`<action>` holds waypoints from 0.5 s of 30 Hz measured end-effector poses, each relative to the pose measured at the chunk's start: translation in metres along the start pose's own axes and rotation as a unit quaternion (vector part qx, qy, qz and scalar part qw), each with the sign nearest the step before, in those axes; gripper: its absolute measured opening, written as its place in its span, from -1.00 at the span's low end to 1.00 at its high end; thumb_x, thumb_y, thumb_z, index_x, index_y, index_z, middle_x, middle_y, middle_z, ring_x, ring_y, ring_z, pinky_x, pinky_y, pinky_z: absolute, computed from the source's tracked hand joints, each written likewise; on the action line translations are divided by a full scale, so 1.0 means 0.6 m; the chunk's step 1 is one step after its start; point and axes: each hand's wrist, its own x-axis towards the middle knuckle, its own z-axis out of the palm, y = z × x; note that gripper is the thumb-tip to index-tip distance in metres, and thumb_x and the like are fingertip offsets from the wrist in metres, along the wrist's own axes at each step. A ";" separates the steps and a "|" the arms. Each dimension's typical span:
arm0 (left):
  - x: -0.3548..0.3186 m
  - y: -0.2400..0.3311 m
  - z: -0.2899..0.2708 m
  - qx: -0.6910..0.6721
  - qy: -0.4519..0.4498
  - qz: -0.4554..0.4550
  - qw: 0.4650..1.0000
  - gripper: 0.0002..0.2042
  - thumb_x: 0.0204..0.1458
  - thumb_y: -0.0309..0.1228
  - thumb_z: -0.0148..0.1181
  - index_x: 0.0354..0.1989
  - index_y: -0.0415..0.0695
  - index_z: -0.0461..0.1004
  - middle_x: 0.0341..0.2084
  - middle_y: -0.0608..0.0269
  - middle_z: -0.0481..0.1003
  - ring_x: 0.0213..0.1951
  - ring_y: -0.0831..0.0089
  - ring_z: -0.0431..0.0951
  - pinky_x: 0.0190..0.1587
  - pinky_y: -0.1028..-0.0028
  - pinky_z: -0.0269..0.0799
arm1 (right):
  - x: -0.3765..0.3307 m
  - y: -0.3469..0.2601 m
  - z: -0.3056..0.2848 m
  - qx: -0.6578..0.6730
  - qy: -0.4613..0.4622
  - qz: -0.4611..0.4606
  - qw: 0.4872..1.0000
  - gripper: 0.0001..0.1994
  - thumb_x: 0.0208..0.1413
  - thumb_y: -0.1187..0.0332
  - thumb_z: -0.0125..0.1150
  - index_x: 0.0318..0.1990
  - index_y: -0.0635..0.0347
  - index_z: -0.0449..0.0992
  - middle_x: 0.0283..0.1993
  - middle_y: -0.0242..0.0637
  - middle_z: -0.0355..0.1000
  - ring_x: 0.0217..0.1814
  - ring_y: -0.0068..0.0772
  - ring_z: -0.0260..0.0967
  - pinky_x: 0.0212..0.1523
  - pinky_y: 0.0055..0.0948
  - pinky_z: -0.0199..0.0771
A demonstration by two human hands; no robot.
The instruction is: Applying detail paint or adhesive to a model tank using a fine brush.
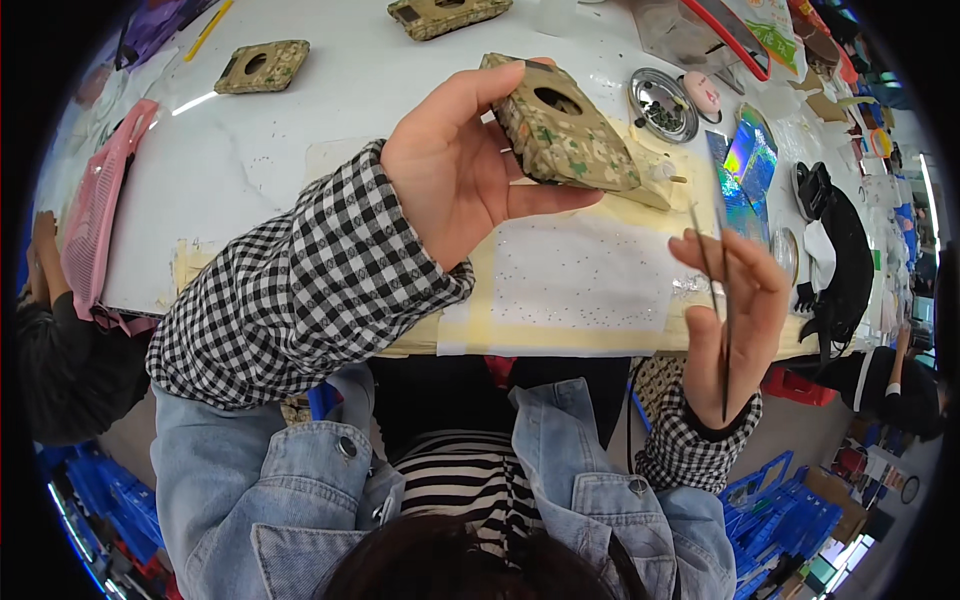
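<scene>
My left hand [450, 165] holds up a camouflage-patterned toy tank hull [590, 145], thumb on one end and fingers beneath. A round dark opening is in its top face. My right hand [755, 300] is closed around a pair of dark, thin tweezers [726, 370], with the tips pointing up, apart from the hull. Under both hands lies a white sheet [580, 280] scattered with tiny dark specks. Beyond it stands a round metal dish [636, 82] with small dark green bits inside. Two similar hulls, one at the far left [287, 60] and one at the far edge [430, 22], rest on the table.
A pink perforated basket [95, 215] stands at the left table edge, near another person's arm [45, 250]. Iridescent film [745, 165] and a black strap-like item [848, 270] lie to the right. Behind the dish are a pink round object [701, 92] and a red-rimmed clear box [690, 40].
</scene>
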 end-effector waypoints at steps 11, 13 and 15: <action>0.005 -0.007 -0.005 -0.018 -0.006 0.011 1.000 -0.65 0.14 -0.21 -0.10 -0.03 -0.22 0.24 -0.11 0.06 0.35 -0.03 0.16 0.45 -0.02 0.04 0.47 | -0.053 0.024 0.051 0.201 -0.040 0.117 0.972 -0.89 0.02 0.49 0.20 -0.32 0.35 0.49 -0.32 -0.17 0.46 -0.27 -0.36 0.37 -0.21 -0.49 0.33; 0.006 -0.009 -0.006 -0.024 -0.009 0.014 1.000 -0.65 0.14 -0.21 -0.11 -0.03 -0.23 0.24 -0.11 0.05 0.35 -0.04 0.16 0.45 -0.02 0.05 0.47 | -0.058 0.030 0.056 0.166 -0.037 0.084 0.982 -0.92 0.03 0.51 0.18 -0.34 0.34 0.47 -0.33 -0.19 0.45 -0.30 -0.40 0.35 -0.23 -0.50 0.32; 0.006 -0.009 -0.006 -0.022 -0.014 0.013 1.000 -0.64 0.15 -0.21 -0.12 -0.04 -0.24 0.23 -0.12 0.04 0.35 -0.05 0.17 0.45 -0.02 0.06 0.48 | -0.060 0.036 0.059 0.137 -0.041 0.067 0.987 -0.92 0.02 0.51 0.19 -0.34 0.33 0.48 -0.34 -0.20 0.45 -0.32 -0.41 0.34 -0.25 -0.51 0.31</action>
